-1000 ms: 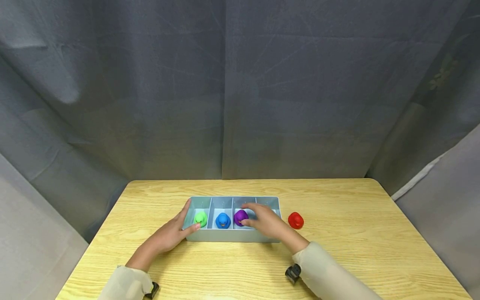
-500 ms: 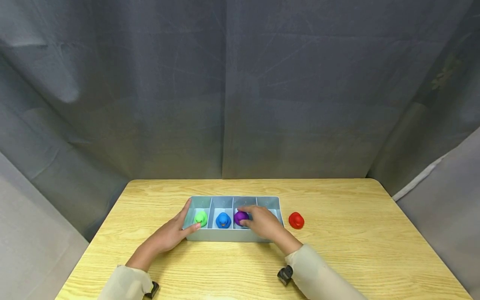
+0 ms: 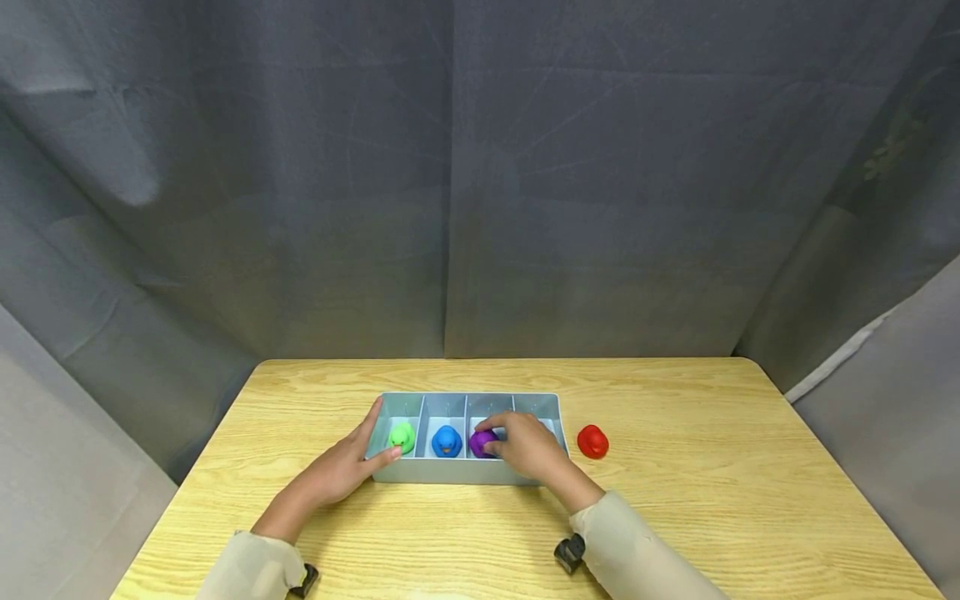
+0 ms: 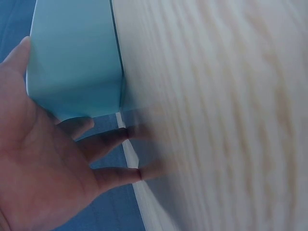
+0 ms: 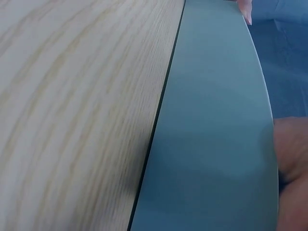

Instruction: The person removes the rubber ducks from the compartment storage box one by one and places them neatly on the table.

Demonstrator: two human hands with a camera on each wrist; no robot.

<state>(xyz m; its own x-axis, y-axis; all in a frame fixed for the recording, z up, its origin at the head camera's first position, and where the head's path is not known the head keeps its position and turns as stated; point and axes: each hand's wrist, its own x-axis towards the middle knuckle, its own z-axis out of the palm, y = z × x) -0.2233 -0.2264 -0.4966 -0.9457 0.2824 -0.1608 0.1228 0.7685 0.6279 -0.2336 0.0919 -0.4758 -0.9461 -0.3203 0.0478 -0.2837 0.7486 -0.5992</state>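
Observation:
A grey-blue tray [image 3: 457, 472] with a row of compartments lies on the table. My left hand [image 3: 341, 471] rests on its left end, the thumb at the front rim and the other fingers stretched along the side. In the third compartment from the left, my right hand [image 3: 525, 446] pinches a purple toy duck [image 3: 482, 445], partly hidden by the fingers. A green toy duck [image 3: 402, 436] sits in the first compartment, a blue toy duck [image 3: 447, 442] in the second. The right wrist view shows the tray's wall [image 5: 207, 120] with part of my right hand [image 5: 293, 149] behind the rim.
To the right of the tray, a red toy duck [image 3: 592, 442] lies on the wooden table [image 3: 720, 475]. Grey curtains [image 3: 450, 183] hang behind the table and at both sides. A small black device [image 3: 570, 553] sits at the right wrist.
My right hand has shifted slightly left, its fingers drawing in around the purple duck. That duck now sits a little lower in the view. The left hand stays in place on the tray.

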